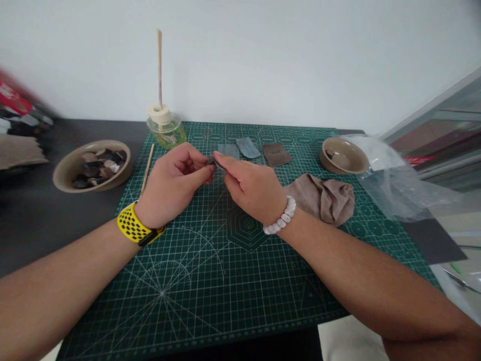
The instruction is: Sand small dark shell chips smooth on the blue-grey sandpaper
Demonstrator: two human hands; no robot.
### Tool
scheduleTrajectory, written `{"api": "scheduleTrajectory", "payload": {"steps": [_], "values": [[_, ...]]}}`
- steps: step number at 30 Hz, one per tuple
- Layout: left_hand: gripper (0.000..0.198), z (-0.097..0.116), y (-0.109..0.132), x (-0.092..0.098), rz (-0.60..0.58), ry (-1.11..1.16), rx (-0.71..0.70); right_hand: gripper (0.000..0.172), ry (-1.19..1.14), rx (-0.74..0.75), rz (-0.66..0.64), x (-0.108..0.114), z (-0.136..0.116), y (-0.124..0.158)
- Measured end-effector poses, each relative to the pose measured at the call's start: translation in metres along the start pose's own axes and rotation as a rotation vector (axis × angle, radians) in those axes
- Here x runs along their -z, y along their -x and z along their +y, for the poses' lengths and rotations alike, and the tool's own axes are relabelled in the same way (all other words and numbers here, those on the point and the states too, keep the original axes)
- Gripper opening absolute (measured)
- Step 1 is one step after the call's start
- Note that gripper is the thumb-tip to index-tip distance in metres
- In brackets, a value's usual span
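Note:
Above the green cutting mat (195, 281), my two hands meet fingertip to fingertip. My left hand (173, 183), with a yellow strap at the wrist, pinches a small dark piece (211, 161), mostly hidden by the fingers. My right hand (255, 188), wearing a white bead bracelet, is closed against that piece, pinching a thin greyish piece of sandpaper (220, 165) of which only an edge shows. Just beyond the hands lie a blue-grey sandpaper square (228, 150), a second blue-grey one (248, 148) and a brown one (277, 154).
On the left, a bowl (62, 175) holds several dark and brown pieces. A reed diffuser (167, 130) and a thin stick (148, 168) are near it. To the right are a crumpled brown cloth (326, 200), another bowl (351, 160) with a small piece inside, and clear plastic (398, 185).

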State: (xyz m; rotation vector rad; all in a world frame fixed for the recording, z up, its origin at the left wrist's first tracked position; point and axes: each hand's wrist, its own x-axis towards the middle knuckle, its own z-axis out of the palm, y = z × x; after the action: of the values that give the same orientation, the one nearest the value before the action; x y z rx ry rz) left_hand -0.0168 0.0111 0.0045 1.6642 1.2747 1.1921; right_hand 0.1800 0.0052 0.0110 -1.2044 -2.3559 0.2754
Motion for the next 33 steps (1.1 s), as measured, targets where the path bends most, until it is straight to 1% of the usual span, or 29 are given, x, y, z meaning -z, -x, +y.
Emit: {"api": "scheduleTrajectory", "payload": {"steps": [4,9,14,19,22,25,33], "values": [[0.015,-0.005,-0.001,0.000,0.009,0.000,-0.013,0.058,-0.003,0.001,-0.010,0.000,-0.001,-0.001],[0.013,-0.005,-0.001,0.000,-0.004,0.005,-0.046,0.060,-0.003,0.034,-0.016,0.002,-0.004,0.001],[0.015,-0.005,0.000,-0.001,0.015,0.053,-0.045,0.061,-0.019,0.022,-0.019,0.002,-0.002,0.000],[0.020,-0.007,0.000,-0.002,0.034,0.108,-0.041,0.059,-0.029,0.001,0.014,-0.002,0.000,0.000],[0.019,-0.008,-0.001,-0.002,0.010,0.134,-0.037,0.059,-0.029,0.011,0.028,-0.002,-0.001,0.002],[0.017,-0.008,-0.001,-0.002,-0.025,0.131,-0.043,0.060,-0.026,0.026,0.015,-0.001,-0.002,0.003],[0.021,-0.012,0.000,-0.003,0.020,0.260,-0.032,0.059,-0.013,-0.010,0.015,-0.001,-0.002,0.001]]}}
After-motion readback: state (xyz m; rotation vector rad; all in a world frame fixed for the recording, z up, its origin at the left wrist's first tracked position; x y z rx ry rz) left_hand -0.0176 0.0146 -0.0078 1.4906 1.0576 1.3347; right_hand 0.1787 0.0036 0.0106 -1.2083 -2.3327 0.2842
